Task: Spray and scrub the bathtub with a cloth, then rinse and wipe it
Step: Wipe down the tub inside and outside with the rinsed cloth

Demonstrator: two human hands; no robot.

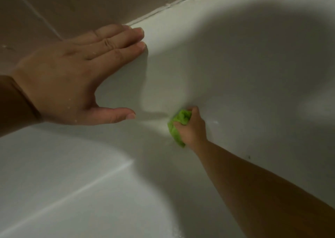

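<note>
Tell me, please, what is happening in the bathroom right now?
A person is scrubbing a white bathtub. The right hand grips a bunched bright green cloth and presses it against the tub's inner wall. The left hand lies flat, fingers straight, on the tub's far rim beside the beige tiled wall, apparently for support. Water droplets show on the left hand.

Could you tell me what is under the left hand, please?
The left hand lies flat on the tub rim, beside the tiled wall. The rim directly beneath the palm is covered.
</note>
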